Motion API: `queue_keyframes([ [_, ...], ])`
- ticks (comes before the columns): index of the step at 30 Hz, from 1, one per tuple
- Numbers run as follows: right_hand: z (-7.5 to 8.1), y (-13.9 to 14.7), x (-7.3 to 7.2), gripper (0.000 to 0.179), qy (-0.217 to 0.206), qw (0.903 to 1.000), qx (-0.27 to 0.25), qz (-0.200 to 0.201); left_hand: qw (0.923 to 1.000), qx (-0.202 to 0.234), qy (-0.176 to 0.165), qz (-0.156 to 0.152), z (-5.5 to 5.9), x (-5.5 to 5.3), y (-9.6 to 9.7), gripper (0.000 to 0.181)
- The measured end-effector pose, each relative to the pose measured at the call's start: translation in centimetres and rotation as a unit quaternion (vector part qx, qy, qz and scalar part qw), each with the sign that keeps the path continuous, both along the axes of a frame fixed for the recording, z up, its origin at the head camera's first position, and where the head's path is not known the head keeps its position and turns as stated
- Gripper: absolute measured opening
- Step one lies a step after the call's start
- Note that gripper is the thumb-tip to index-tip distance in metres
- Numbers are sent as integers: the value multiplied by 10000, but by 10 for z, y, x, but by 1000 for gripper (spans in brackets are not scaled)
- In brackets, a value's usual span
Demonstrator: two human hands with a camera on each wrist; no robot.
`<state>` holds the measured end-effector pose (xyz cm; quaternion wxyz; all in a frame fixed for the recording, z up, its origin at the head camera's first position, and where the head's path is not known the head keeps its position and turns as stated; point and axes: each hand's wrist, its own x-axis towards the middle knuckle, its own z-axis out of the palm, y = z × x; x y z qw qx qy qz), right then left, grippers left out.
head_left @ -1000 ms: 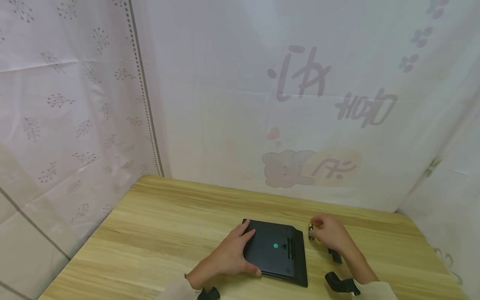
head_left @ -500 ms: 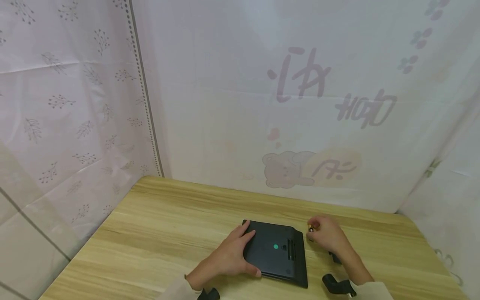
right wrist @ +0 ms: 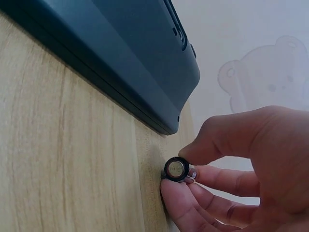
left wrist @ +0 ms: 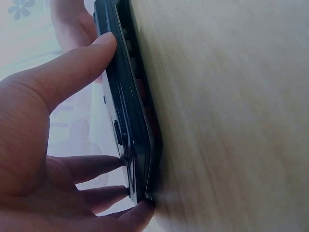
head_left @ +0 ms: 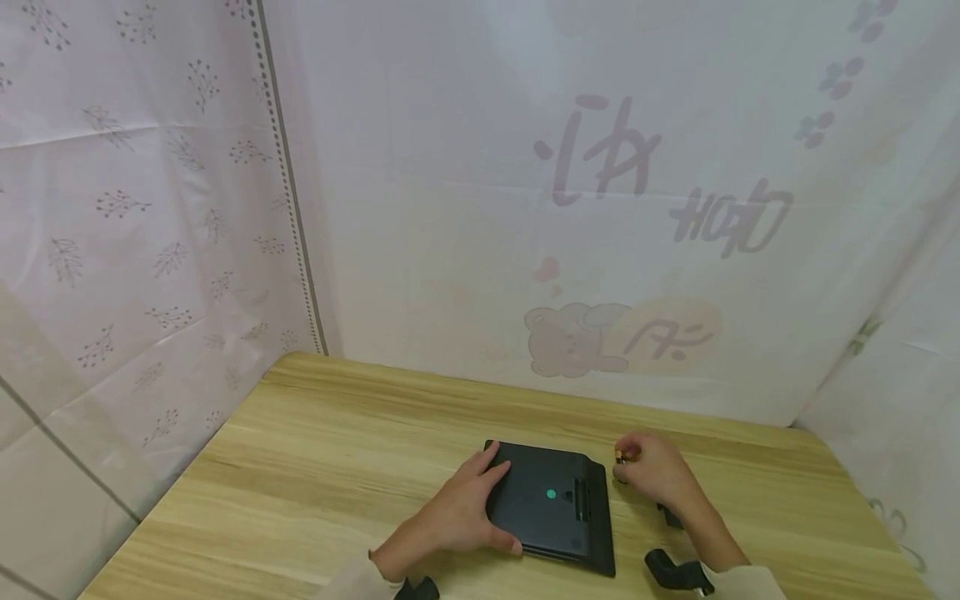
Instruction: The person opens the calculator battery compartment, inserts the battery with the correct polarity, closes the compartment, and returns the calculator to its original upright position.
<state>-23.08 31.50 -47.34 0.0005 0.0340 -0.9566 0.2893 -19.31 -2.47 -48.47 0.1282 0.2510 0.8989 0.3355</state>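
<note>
A black calculator [head_left: 536, 508] lies face down on the wooden table, its battery slot [head_left: 582, 498] uncovered. Grey and reddish keys [left wrist: 140, 89] show along its underside in the left wrist view. My left hand [head_left: 468, 504] grips its left end, thumb on the near edge and fingers spread toward the far corner. Just beyond the calculator's right end, my right hand [head_left: 656, 473] pinches a small battery [right wrist: 175, 169] between thumb and fingers, close over the table. The battery's round metal end faces the right wrist camera, and its far part is hidden by the fingers.
A small dark piece [head_left: 670, 517] is partly hidden behind my right wrist. Black wrist mounts [head_left: 675, 571] sit at both sleeves. The wooden table [head_left: 337, 433] ends at pale printed curtains [head_left: 450, 250] behind and on both sides.
My right hand has shifted slightly left, and its fingers have closed further around the battery. The left hand and the calculator have stayed put.
</note>
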Motion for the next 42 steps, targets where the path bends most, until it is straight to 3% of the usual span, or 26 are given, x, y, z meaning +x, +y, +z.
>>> queue_keyframes([
  [25, 2, 1, 17, 40, -250, 9926, -1095, -457, 10000, 9, -24, 16, 1, 0, 1, 112],
  [32, 6, 3, 20, 45, -590, 9783, -1897, -593, 10000, -2, 0, -2, 2, 0, 1, 111],
  [42, 5, 6, 26, 46, -728, 9632, -2536, -508, 10000, -9, 38, -38, 1, 0, 0, 110],
])
